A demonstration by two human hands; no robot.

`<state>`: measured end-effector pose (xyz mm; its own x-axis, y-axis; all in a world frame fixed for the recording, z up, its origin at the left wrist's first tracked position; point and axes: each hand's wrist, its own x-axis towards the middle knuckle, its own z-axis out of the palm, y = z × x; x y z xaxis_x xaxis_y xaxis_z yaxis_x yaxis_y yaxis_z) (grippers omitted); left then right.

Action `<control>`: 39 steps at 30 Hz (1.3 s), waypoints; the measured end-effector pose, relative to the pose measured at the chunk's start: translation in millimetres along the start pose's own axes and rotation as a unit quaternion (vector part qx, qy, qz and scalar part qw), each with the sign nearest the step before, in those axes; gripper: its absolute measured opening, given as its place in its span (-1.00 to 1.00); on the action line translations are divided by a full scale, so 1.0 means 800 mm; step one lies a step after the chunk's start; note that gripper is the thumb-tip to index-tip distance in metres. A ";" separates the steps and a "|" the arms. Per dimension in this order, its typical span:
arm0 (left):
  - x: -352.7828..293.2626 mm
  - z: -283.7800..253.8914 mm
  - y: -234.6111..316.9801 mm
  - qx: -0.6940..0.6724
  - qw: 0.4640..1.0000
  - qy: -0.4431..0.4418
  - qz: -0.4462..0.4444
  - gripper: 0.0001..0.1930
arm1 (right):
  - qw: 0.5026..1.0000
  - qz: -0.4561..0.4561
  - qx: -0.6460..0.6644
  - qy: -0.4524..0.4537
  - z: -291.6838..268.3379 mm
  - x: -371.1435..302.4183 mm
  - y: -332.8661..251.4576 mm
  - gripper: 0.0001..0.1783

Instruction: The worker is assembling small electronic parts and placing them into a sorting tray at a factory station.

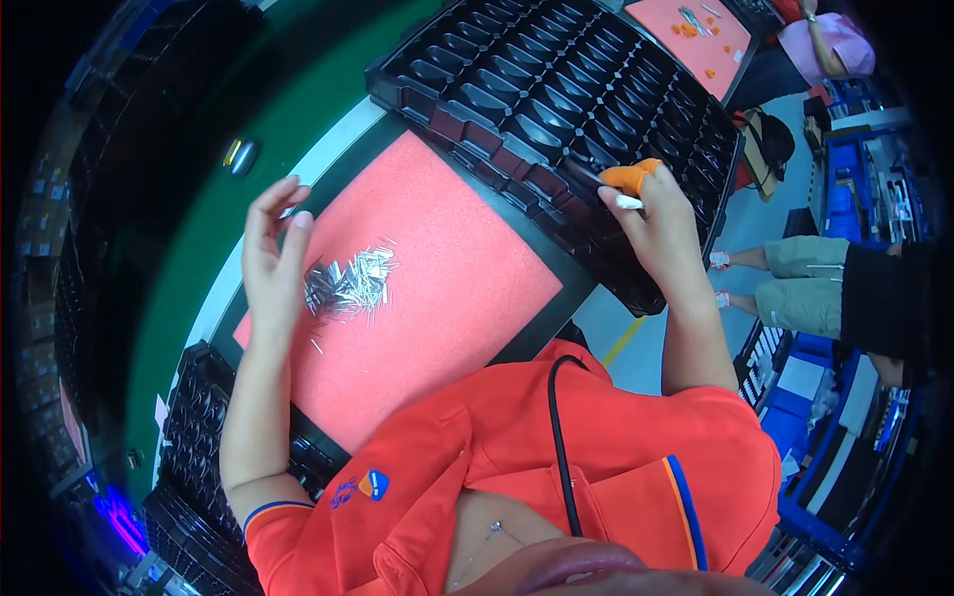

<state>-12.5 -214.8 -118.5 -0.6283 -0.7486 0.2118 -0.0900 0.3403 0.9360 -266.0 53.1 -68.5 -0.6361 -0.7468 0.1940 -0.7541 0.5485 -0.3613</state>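
Note:
My left hand (273, 253) hovers over the left edge of a pink foam sheet (447, 258), fingers curled toward the thumb. A small shiny bit shows at its fingertips, too small to name. Beside it lies a loose heap of thin silver metal pins (363, 283). My right hand (661, 223) is pinched at the near right side of a black moulded tray (527, 129). An orange finger cot (628, 178) covers a finger, and something white shows by the thumb. A slim dark shape lies at its fingertips; I cannot tell whether it is held or part of the tray.
The black tray sits on more stacked trays. Other black trays (199, 427) stand at the lower left. On the green surface lies a small metallic cylinder (239, 156). Another pink sheet (696, 40) with orange bits is at the far right, near other people.

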 end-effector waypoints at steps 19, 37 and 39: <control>-0.034 0.011 0.032 -0.247 0.942 -0.196 -0.120 -0.65 | 0.884 -0.380 0.271 0.034 0.108 0.019 -0.133 -0.67; -0.036 0.018 0.019 -0.109 0.982 -0.144 -0.061 -0.73 | 0.843 -0.038 0.497 -0.205 0.123 0.011 -0.139 -0.62; -0.036 0.019 0.018 -0.076 0.987 -0.138 -0.043 -0.73 | 0.850 -0.028 0.476 -0.224 0.122 0.011 -0.139 -0.60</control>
<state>-7.1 -179.9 -115.5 -0.8118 -0.5802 0.0652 -0.0483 0.1781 0.9828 -171.8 -51.5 -115.9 -0.3170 -0.9469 -0.0536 -0.1724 0.1131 -0.9785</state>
